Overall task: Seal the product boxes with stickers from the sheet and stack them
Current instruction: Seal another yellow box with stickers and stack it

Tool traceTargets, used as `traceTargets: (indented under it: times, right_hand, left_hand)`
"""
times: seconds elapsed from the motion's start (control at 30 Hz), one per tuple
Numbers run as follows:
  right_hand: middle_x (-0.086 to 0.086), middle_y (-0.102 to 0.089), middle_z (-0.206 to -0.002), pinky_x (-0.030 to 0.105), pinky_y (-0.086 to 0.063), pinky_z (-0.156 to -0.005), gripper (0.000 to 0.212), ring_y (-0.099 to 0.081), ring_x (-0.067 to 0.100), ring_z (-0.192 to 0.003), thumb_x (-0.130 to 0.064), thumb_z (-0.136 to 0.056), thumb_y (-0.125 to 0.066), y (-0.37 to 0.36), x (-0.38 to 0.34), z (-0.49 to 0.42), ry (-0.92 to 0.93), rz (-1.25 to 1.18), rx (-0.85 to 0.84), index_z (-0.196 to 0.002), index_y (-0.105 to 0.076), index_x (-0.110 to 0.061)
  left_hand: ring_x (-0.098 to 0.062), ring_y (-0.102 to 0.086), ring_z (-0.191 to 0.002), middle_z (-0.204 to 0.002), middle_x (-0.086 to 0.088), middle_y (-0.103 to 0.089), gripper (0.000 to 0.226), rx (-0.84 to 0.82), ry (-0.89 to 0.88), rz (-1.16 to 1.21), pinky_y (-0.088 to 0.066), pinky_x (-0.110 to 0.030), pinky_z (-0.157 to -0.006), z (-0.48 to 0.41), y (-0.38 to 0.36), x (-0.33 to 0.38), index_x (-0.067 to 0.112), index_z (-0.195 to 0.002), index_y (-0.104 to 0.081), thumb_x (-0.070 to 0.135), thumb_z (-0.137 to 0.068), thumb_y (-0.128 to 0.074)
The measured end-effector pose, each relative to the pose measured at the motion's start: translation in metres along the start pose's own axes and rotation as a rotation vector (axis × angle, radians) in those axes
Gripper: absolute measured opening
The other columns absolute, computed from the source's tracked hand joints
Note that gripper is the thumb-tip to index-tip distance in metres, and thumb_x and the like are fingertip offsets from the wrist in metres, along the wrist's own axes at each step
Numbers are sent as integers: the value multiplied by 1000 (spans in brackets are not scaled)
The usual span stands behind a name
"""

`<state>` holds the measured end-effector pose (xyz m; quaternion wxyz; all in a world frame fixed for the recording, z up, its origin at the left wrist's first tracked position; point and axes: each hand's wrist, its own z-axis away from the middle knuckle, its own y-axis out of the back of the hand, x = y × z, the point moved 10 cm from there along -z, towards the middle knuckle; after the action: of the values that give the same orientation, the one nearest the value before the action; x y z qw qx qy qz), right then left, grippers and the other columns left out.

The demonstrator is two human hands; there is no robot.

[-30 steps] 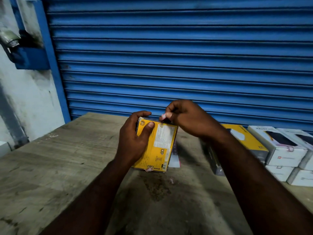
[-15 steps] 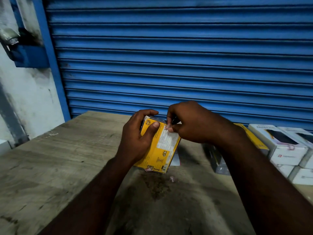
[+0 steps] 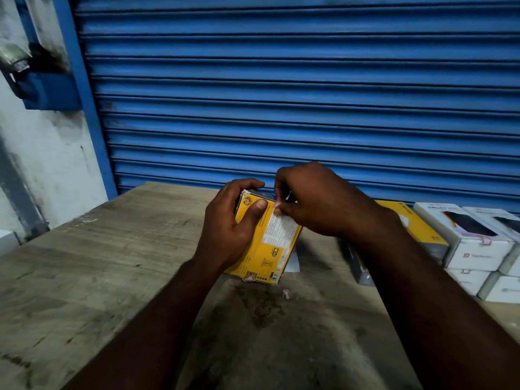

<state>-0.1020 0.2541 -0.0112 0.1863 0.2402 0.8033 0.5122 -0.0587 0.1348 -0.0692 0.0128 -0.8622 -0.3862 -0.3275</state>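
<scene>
one wide-angle view, worn on the person's head, looks forward and down across a wooden table (image 3: 84, 277) toward a blue shutter (image 3: 281, 94) straight ahead; the left hand (image 3: 228, 232) and right hand (image 3: 318, 201) sit close under the lens, mid-frame

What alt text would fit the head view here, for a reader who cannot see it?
The left hand holds a yellow box standing on a wooden table while the right hand pinches a small sticker at its top edge. More boxes sit stacked at right, before a blue shutter.
</scene>
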Motion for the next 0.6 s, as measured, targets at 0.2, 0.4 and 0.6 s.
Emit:
traceTargets:
  times: [0.2, 0.4, 0.6]
  right_hand:
    - [-2, -62, -94, 42, -53, -77, 18, -60, 18, -90, -35, -83, -73, -1, 2, -1, -3, -1, 10, -89, -58, -27]
    - [-6, -63, -91, 40, -53, -78, 18, -60, 15, -90, -33, -80, -77, 1, 5, -1, -4, -26, 19, -85, -61, -27]
    - [-13, -65, -88, 34, -52, -78, 17, -60, 5, -87, -33, -78, -79, 9, 8, -1, 6, -136, 100, -85, -64, -29]
  left_hand:
    - [-11, -66, -95, -107, 5, -67, 30, 9, -3, 2, -56, -45, -81, 1, 0, 1, 32, -118, -60, 43, -91, -56]
    - [-11, -65, -96, -106, 2, -65, 25, 52, -59, 19, -55, -40, -82, 3, 1, 10, 24, -112, -61, 36, -91, -58]
    - [-16, -65, -91, -101, 1, -65, 18, 125, -91, 10, -53, -43, -77, 2, 11, 13, 21, -106, -61, 31, -91, -58]
